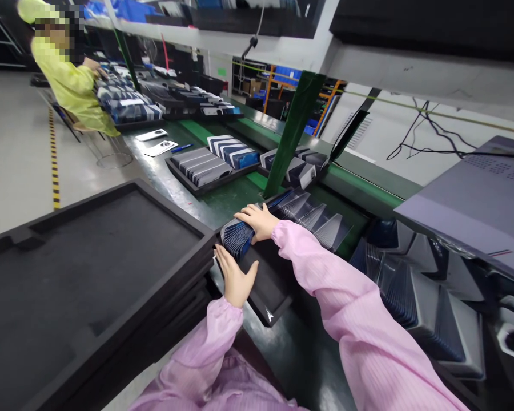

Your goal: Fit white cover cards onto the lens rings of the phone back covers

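A row of thin blue-grey panels (302, 214) leans in a black foam tray (269, 295) on the green work line. My right hand (259, 221) lies flat on top of the near end of the row, fingers stretched out. My left hand (235, 279) stands upright with flat fingers against the near end of the same row, just above the tray's floor. Both arms wear pink sleeves.
A stack of empty black foam trays (89, 274) fills the left foreground. More trays of panels (209, 162) sit further along the line. A green post (293, 131) rises behind the row. A person in yellow (71, 83) works at the far left. A grey panel (475, 205) lies at right.
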A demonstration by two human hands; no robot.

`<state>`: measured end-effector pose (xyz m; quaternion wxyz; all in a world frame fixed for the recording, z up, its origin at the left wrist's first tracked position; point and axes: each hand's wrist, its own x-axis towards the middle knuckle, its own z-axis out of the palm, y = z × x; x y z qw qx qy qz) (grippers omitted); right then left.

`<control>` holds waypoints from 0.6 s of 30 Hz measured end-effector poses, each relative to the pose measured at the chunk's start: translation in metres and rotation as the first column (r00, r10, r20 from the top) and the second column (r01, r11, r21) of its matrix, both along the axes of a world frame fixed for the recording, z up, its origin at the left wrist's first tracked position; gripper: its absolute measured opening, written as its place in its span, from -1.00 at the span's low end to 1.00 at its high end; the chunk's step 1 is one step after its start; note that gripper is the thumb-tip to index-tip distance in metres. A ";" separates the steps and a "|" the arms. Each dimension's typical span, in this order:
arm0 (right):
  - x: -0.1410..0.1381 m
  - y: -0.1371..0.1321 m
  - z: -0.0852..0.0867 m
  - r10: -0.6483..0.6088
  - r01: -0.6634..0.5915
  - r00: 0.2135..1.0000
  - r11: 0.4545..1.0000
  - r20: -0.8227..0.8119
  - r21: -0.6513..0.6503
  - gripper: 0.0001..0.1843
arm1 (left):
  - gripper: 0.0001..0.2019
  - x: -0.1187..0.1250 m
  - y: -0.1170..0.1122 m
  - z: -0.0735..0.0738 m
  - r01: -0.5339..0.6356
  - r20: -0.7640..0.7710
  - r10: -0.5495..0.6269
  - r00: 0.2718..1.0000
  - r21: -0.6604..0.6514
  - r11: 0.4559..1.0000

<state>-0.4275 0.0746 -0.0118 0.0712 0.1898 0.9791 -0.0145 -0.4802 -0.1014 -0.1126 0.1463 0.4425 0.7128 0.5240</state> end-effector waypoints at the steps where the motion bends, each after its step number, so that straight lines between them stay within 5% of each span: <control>1: 0.000 0.000 -0.002 -0.011 0.011 1.000 1.000 0.013 0.003 0.17 | 0.06 -0.003 0.002 0.002 -0.008 -0.016 0.008 1.000 -0.018 1.000; 5: 0.003 -0.006 -0.009 0.003 -0.004 1.000 1.000 0.017 0.024 0.33 | 0.20 -0.022 0.021 0.015 -0.107 -0.102 0.094 0.990 -0.133 0.985; 10: 0.003 -0.006 -0.014 0.112 -0.111 0.993 0.993 -0.034 0.024 0.32 | 0.25 -0.042 0.045 0.027 -0.086 -0.159 0.060 0.985 -0.160 0.983; 18: 0.013 -0.002 -0.020 0.049 -0.043 0.981 0.998 -0.187 0.034 0.19 | 0.08 -0.051 0.051 0.023 0.021 -0.270 -0.031 0.962 -0.039 0.999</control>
